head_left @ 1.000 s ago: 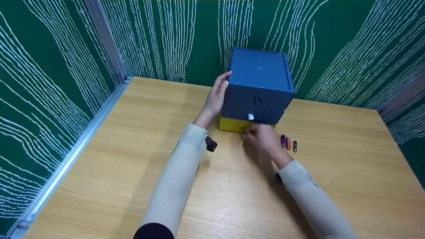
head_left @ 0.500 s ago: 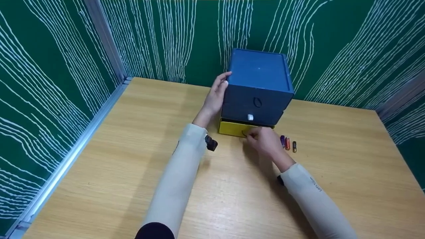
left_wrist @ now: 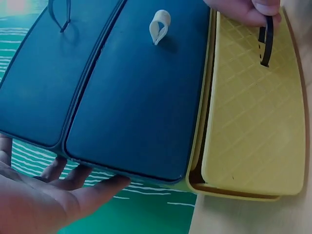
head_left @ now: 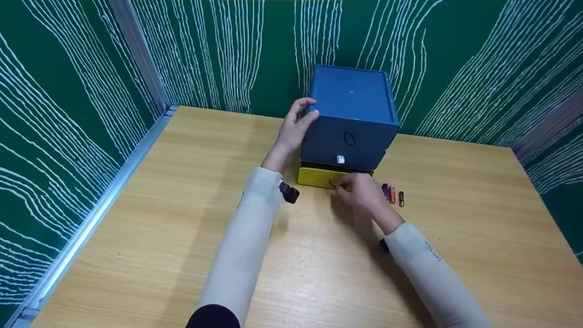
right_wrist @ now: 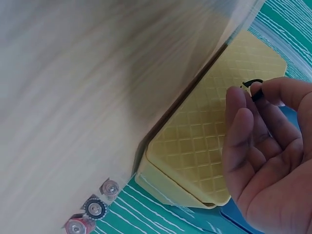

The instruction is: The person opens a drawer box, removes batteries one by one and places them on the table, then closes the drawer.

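Drawer (head_left: 314, 176), long front parallel to bench (head_left: 155, 214) back edge, is pinched at strap (left_wrist: 268, 41) by right hand (head_left: 362, 192); cabinet (head_left: 350, 98) is touched by spread left hand (head_left: 294, 129).

Partitioned booth (head_left: 542, 54), lab-like; white-striped green back panel (head_left: 278, 50) beyond the left hand (head_left: 293, 130), matching side panel (head_left: 54, 136) well to its left; metal corner post (head_left: 142, 54) between these panels; wood-grain tabletop (head_left: 319, 273) beneath the right hand (head_left: 362, 191); black wrist camera (head_left: 289, 192) just below the left hand.
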`<state>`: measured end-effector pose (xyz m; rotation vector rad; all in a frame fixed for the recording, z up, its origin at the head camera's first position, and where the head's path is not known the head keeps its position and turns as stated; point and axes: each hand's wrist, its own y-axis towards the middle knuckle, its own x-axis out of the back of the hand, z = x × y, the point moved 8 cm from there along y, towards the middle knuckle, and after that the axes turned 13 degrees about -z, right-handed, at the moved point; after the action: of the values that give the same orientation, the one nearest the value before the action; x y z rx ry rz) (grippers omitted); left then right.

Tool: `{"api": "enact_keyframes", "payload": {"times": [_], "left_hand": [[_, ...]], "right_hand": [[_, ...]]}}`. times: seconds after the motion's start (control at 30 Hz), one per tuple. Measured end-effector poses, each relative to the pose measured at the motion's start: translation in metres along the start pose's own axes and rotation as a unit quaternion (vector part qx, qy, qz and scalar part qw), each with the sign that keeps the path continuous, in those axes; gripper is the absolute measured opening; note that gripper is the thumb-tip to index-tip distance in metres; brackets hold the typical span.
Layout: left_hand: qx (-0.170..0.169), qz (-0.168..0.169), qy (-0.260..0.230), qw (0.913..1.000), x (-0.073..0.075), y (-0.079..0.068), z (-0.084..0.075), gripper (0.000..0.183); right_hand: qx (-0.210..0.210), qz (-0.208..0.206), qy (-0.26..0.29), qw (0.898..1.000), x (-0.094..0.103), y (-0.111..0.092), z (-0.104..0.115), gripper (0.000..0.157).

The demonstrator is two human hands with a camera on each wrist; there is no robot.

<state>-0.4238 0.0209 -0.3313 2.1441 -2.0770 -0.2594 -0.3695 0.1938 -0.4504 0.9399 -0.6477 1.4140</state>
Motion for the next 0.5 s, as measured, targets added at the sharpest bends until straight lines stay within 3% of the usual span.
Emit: {"api": "enact_keyframes", "payload": {"times": [0.5], "left_hand": [[0.007,-0.009,0.002,0.9999,-0.0006,0.0005,0.0021,0.032]], "right_hand": [[0.051,-0.002,0.000,0.999,0.0015,-0.0095,0.0068,0.015]]}}
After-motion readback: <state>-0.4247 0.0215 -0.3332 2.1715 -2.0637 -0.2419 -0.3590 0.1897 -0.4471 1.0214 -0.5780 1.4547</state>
